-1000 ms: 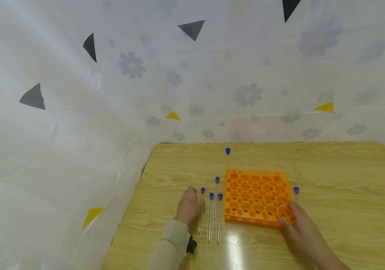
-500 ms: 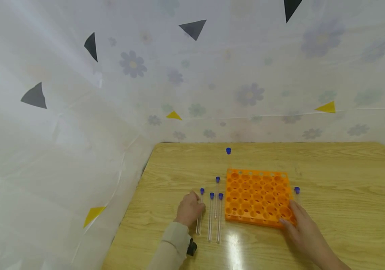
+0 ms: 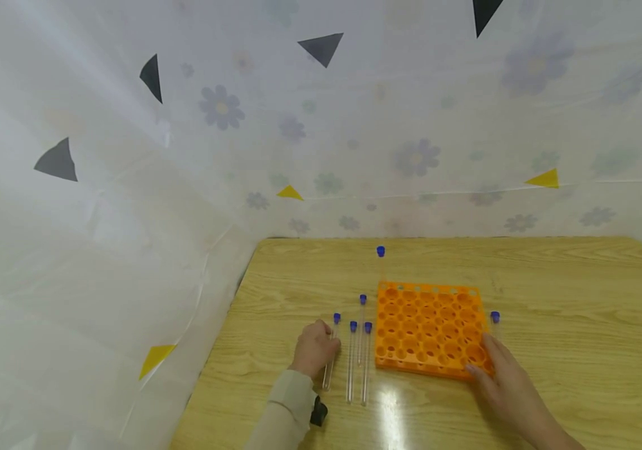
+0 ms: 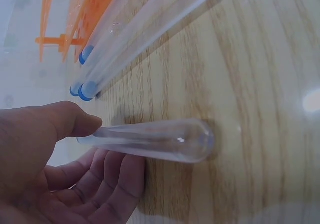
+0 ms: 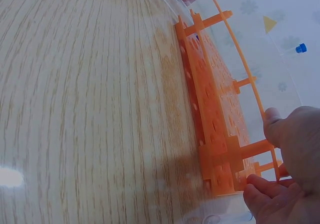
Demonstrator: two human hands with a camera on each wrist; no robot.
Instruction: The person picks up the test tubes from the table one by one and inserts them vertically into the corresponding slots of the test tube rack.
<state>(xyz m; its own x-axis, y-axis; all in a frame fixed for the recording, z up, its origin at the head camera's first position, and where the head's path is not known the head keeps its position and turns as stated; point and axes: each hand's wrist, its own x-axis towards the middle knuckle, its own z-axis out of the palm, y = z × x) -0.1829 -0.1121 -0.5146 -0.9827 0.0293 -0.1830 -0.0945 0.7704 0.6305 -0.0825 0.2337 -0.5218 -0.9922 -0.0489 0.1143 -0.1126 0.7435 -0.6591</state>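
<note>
My left hand [image 3: 314, 350] pinches a clear test tube [image 4: 155, 140] with a blue cap between thumb and fingers. The tube's round end points toward me, low over the wooden table, and its cap shows past the fingers in the head view. To its right lie several more capped test tubes [image 3: 350, 369], side by side. My right hand [image 3: 503, 381] grips the near right corner of an orange tube rack [image 3: 424, 328], thumb on top in the right wrist view. One capped tube [image 5: 300, 48] stands upright in the rack's far left corner.
Another blue-capped tube [image 3: 495, 317] lies right of the rack, partly hidden by the right hand. The wooden table [image 3: 591, 300] meets a pale floral curtain [image 3: 467, 125] at the back and left. A black strap device [image 3: 319, 410] sits on the left wrist.
The left fingers have drawn in on the tube, and its lower end has swung slightly left. The right hand and the rack have stayed put.
</note>
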